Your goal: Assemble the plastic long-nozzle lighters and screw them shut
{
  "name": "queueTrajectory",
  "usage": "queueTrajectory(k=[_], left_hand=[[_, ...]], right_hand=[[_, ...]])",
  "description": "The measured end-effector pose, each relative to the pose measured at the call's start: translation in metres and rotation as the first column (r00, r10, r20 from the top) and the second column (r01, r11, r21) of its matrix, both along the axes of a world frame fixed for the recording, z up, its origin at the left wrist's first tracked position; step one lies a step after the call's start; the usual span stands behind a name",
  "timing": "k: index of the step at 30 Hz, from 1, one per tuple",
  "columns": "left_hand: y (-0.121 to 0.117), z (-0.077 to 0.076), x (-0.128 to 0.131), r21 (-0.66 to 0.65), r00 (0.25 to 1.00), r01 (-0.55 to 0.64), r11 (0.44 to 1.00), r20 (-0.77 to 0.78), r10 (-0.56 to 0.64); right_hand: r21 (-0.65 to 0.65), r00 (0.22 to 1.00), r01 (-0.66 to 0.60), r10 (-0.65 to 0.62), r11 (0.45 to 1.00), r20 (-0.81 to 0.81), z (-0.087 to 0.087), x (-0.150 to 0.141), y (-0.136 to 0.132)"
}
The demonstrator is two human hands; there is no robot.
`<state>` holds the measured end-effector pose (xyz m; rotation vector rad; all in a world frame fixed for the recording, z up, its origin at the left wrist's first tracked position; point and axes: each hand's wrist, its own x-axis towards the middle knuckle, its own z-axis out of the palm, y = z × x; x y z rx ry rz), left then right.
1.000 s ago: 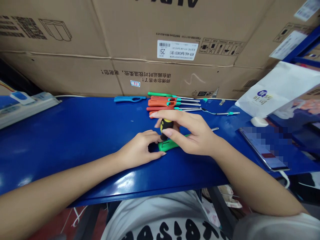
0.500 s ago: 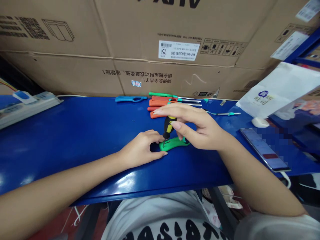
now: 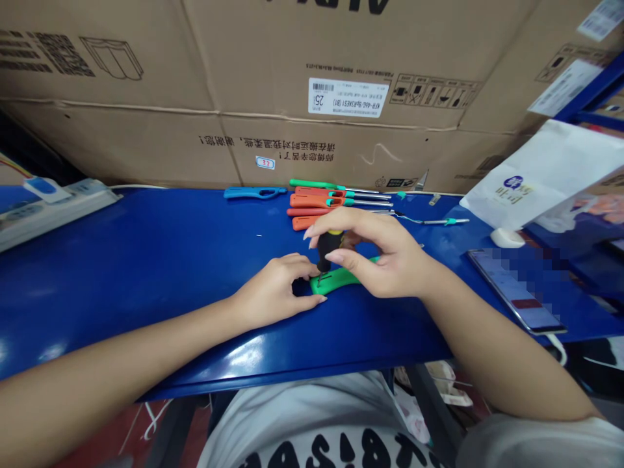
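Note:
A green long-necked lighter (image 3: 336,280) lies on the blue table, its front part mostly hidden under my right hand. My left hand (image 3: 275,289) grips the lighter's handle end between thumb and fingers, pressing it to the table. In my right hand (image 3: 375,250) is a short black and yellow screwdriver (image 3: 329,247), held nearly upright. Its tip meets the lighter near the handle's end. Beyond my hands, several orange, red and green lighters (image 3: 316,201) lie side by side, with a blue lighter casing (image 3: 254,193) to their left.
A large cardboard box (image 3: 160,130) stands along the table's back edge. On the left lies a white power strip (image 3: 53,211). To the right are a phone (image 3: 517,291) with a cable, a white earbud case (image 3: 507,238), a paper bag (image 3: 526,175) and a loose metal lighter tube (image 3: 441,222).
My right hand lifted and opened a little around the screwdriver, then lowered and closed round its handle again. My left hand and the green lighter stay in place.

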<state>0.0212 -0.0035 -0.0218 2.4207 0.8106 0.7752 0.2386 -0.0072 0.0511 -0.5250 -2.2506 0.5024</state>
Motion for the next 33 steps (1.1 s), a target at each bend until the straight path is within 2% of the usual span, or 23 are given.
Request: queueTrajectory(k=[5, 8, 10, 13, 16, 21, 24, 27, 30, 33], left_hand=[[-0.002, 0.0, 0.001, -0.027, 0.999, -0.035, 0.999, -0.03, 0.034], [-0.002, 0.001, 0.001, -0.064, 0.997, -0.065, 0.996, -0.046, 0.062], [-0.002, 0.0, 0.001, -0.059, 0.998, -0.057, 0.997, -0.037, 0.055], [-0.001, -0.001, 0.001, -0.031, 0.999, -0.03, 0.999, -0.013, 0.03], [0.0, -0.002, 0.0, 0.001, 1.0, -0.028, 1.0, 0.003, 0.028], [0.0, -0.003, 0.0, -0.015, 1.0, -0.008, 1.0, 0.016, 0.008], [0.0, -0.002, 0.0, -0.036, 1.0, -0.006, 0.999, -0.002, 0.006], [0.0, 0.001, 0.0, -0.019, 0.998, -0.023, 1.0, -0.051, 0.022], [0.0, 0.006, -0.002, 0.016, 0.994, -0.006, 1.0, -0.108, 0.008], [0.003, 0.013, -0.007, 0.039, 0.983, -0.012, 0.999, -0.183, 0.019]], right_hand=[[0.198, 0.994, 0.11, -0.109, 0.974, -0.016, -0.003, -0.01, -0.007], [0.243, 0.982, 0.185, -0.187, 0.952, -0.015, -0.004, -0.012, -0.009], [0.198, 0.979, 0.195, -0.202, 0.96, 0.015, -0.003, -0.011, -0.009], [0.075, 0.994, 0.082, -0.088, 0.994, 0.068, -0.003, -0.006, -0.007], [0.081, 0.998, 0.012, -0.017, 0.997, 0.063, -0.003, -0.003, -0.005], [0.191, 0.994, 0.083, -0.095, 0.978, 0.052, -0.008, -0.008, -0.006], [0.181, 0.994, 0.096, -0.104, 0.979, 0.034, -0.012, -0.011, -0.007], [0.113, 0.991, 0.126, -0.12, 0.985, -0.057, -0.014, -0.011, -0.005], [0.044, 0.954, 0.211, -0.196, 0.977, -0.227, -0.008, -0.005, 0.001], [-0.003, 0.865, 0.369, -0.345, 0.929, -0.365, 0.01, 0.016, 0.009]])
